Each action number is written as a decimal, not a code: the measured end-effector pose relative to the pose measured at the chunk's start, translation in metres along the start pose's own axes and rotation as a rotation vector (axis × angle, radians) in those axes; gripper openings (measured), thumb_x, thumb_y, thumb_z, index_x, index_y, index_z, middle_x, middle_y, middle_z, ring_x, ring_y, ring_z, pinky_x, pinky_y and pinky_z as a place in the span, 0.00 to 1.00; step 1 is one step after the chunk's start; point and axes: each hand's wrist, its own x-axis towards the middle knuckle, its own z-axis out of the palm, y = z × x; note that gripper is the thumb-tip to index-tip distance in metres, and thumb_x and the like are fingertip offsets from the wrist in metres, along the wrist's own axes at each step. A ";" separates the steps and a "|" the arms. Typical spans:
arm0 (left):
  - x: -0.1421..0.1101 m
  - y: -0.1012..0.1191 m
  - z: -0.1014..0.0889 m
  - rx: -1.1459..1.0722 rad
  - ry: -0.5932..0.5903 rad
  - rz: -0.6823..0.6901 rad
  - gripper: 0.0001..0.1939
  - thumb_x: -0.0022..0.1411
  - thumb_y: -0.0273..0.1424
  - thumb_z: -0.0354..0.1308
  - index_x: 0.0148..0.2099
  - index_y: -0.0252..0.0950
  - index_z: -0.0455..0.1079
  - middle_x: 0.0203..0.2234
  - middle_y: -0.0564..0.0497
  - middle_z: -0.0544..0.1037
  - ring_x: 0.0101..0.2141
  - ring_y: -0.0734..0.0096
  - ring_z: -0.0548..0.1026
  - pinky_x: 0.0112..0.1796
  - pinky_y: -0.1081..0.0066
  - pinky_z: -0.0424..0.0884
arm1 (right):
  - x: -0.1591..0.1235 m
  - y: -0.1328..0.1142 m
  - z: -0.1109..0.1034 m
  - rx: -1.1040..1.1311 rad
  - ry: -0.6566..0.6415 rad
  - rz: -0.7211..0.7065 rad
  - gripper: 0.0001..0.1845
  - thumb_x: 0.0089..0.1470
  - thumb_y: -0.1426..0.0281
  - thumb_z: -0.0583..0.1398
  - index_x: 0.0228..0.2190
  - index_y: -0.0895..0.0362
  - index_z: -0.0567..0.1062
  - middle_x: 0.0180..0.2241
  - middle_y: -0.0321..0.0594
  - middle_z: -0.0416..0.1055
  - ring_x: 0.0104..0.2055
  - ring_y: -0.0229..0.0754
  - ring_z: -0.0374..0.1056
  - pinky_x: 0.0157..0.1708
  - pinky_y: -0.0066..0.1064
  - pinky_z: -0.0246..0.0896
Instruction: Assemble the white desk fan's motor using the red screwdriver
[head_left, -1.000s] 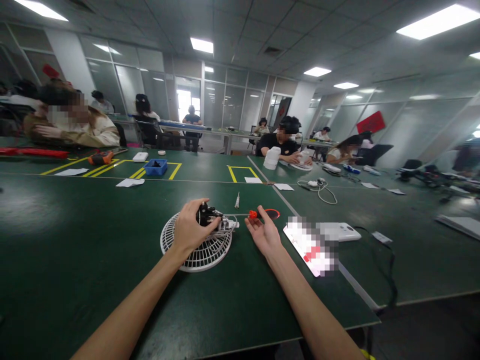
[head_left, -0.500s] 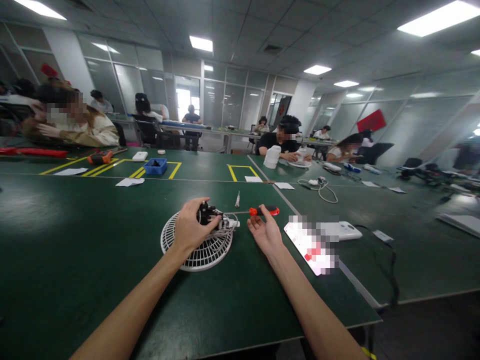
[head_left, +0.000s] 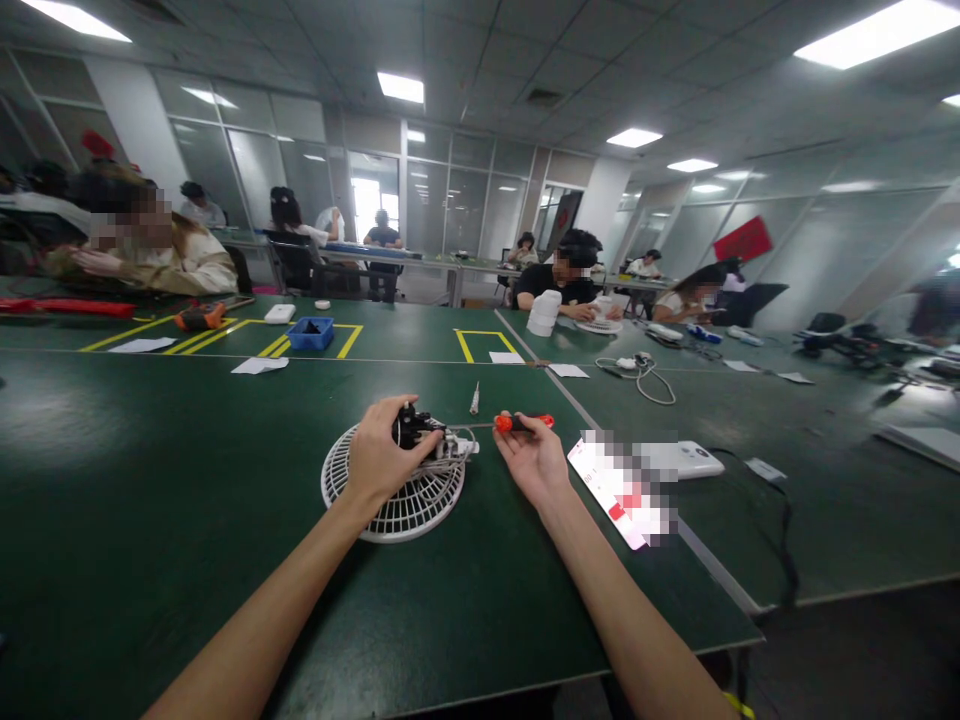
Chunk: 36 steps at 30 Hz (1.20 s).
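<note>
My left hand (head_left: pixel 382 450) is closed around a black fan motor (head_left: pixel 414 428) with white wires, which sits over a round white fan grille (head_left: pixel 405 512) lying on the green table. In my right hand (head_left: pixel 536 460) is a screwdriver (head_left: pixel 525 423) with a red and black handle, gripped between thumb and fingers. Its shaft points left, and the tip reaches the right side of the motor; whether it sits in a screw is too small to tell. A small slim pointed piece (head_left: pixel 475 398), pale in colour, stands or lies just beyond the shaft.
Right of my right hand lies a lit phone (head_left: pixel 611 500), with a white device (head_left: pixel 686 461) and black cable beyond it. Further back are a blue bin (head_left: pixel 311 333), paper slips (head_left: pixel 260 365) and a coiled cable (head_left: pixel 637 375). A co-worker (head_left: pixel 562 280) sits across the table.
My right thumb and fingers have closed more fully around the screwdriver handle, which has shifted slightly left. My left hand, the motor and the grille have stayed put.
</note>
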 end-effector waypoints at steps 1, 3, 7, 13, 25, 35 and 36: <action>0.000 0.000 0.000 0.000 0.000 -0.001 0.25 0.57 0.39 0.69 0.54 0.39 0.70 0.46 0.44 0.80 0.47 0.54 0.77 0.50 0.54 0.75 | 0.000 0.000 0.000 -0.006 -0.001 0.000 0.06 0.53 0.78 0.62 0.30 0.56 0.73 0.29 0.41 0.79 0.32 0.41 0.78 0.38 0.32 0.78; 0.000 0.000 0.000 -0.002 0.003 -0.002 0.24 0.57 0.39 0.70 0.54 0.39 0.70 0.46 0.44 0.80 0.48 0.54 0.77 0.50 0.54 0.75 | 0.001 0.001 -0.002 -0.030 0.016 0.000 0.05 0.54 0.75 0.65 0.31 0.55 0.74 0.27 0.38 0.77 0.29 0.39 0.77 0.35 0.31 0.78; 0.000 -0.001 0.000 -0.011 0.006 0.004 0.24 0.58 0.39 0.69 0.54 0.39 0.70 0.46 0.45 0.80 0.48 0.55 0.77 0.50 0.54 0.75 | 0.004 0.002 -0.005 -0.080 0.049 0.009 0.05 0.53 0.75 0.65 0.32 0.55 0.75 0.25 0.36 0.76 0.26 0.37 0.74 0.28 0.26 0.74; -0.001 -0.001 0.000 -0.008 0.001 -0.008 0.24 0.58 0.39 0.69 0.54 0.39 0.70 0.47 0.45 0.80 0.48 0.56 0.77 0.50 0.54 0.75 | 0.003 0.000 -0.004 -0.066 0.059 -0.022 0.10 0.46 0.82 0.60 0.29 0.56 0.72 0.28 0.38 0.79 0.29 0.38 0.77 0.32 0.27 0.76; -0.001 0.001 -0.001 -0.024 0.003 -0.018 0.23 0.59 0.42 0.68 0.53 0.39 0.70 0.46 0.44 0.80 0.47 0.55 0.78 0.50 0.53 0.75 | 0.001 -0.005 -0.004 0.007 -0.076 -0.045 0.28 0.29 0.87 0.53 0.34 0.55 0.74 0.31 0.34 0.77 0.36 0.39 0.79 0.37 0.28 0.78; 0.000 0.002 -0.001 -0.018 0.003 -0.015 0.22 0.60 0.41 0.67 0.53 0.39 0.70 0.47 0.44 0.80 0.48 0.56 0.77 0.51 0.53 0.75 | -0.006 -0.005 0.002 0.006 -0.021 -0.062 0.07 0.56 0.67 0.64 0.37 0.56 0.76 0.30 0.39 0.78 0.33 0.40 0.78 0.34 0.30 0.77; 0.000 0.001 -0.001 -0.019 0.003 -0.014 0.22 0.60 0.41 0.67 0.53 0.39 0.70 0.47 0.44 0.80 0.48 0.56 0.77 0.51 0.53 0.75 | -0.005 -0.005 0.002 -0.020 -0.013 -0.064 0.08 0.57 0.64 0.64 0.37 0.55 0.77 0.29 0.38 0.78 0.31 0.40 0.77 0.33 0.30 0.77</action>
